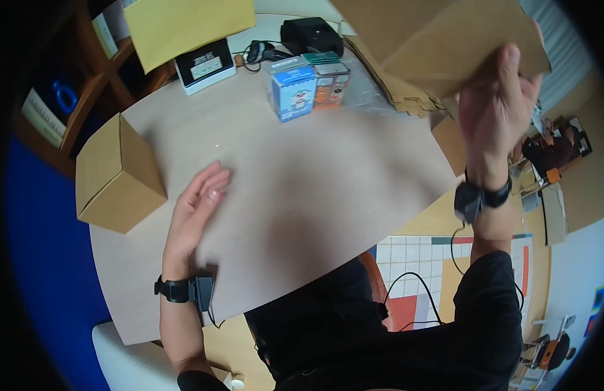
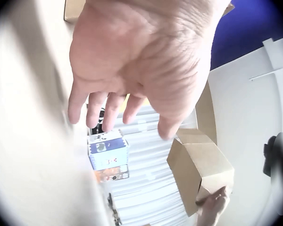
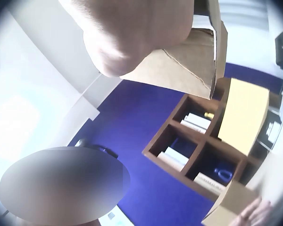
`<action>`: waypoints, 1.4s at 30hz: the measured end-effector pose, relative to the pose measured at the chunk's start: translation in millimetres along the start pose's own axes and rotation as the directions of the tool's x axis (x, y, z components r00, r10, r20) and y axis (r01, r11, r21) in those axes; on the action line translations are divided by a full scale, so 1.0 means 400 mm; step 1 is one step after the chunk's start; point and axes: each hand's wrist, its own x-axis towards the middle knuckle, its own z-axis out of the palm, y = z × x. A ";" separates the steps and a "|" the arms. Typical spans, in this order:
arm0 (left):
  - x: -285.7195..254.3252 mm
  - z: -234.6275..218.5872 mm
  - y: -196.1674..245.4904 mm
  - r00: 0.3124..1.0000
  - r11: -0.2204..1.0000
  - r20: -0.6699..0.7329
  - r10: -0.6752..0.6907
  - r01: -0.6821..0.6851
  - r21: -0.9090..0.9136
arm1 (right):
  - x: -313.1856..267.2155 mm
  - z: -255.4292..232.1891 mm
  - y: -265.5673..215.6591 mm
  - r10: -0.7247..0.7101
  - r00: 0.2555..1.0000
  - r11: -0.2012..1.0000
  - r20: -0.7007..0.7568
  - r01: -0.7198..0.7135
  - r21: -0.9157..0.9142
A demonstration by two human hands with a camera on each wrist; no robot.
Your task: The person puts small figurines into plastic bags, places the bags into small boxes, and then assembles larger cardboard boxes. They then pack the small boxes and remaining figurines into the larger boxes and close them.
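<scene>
Cardboard box held aloft in right hand grip (left hand flat, released, on table).

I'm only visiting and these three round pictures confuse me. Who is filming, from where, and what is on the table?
No machine here: a person wears three cameras. The large picture looks down from the head; the other two come from the black wrist straps. The right hand holds up a brown cardboard box, fingers curled around its edge. The left hand is open and flat at the table, holding nothing. On the table sit a closed cardboard box, a blue carton with an orange carton beside it, a white box and a black device.
</scene>
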 end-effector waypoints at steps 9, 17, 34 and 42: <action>0.011 -0.033 -0.029 0.997 0.680 -0.072 0.017 -0.064 -0.730 | -0.287 0.047 -0.059 0.374 0.842 0.910 0.389 -0.414 0.021; 0.011 -0.045 -0.071 0.941 0.757 -0.333 -0.068 -0.169 -0.631 | -0.427 0.096 -0.055 0.654 0.585 0.739 0.480 -0.631 -0.237; 0.012 -0.028 -0.034 0.918 0.731 -0.392 -0.061 -0.226 -0.644 | -0.241 0.098 -0.078 0.166 0.501 0.958 0.850 0.124 -0.260; -0.004 -0.054 -0.099 0.978 0.634 -0.202 0.057 -0.192 -0.749 | -0.109 0.184 -0.073 0.209 0.503 0.903 0.839 0.231 -0.363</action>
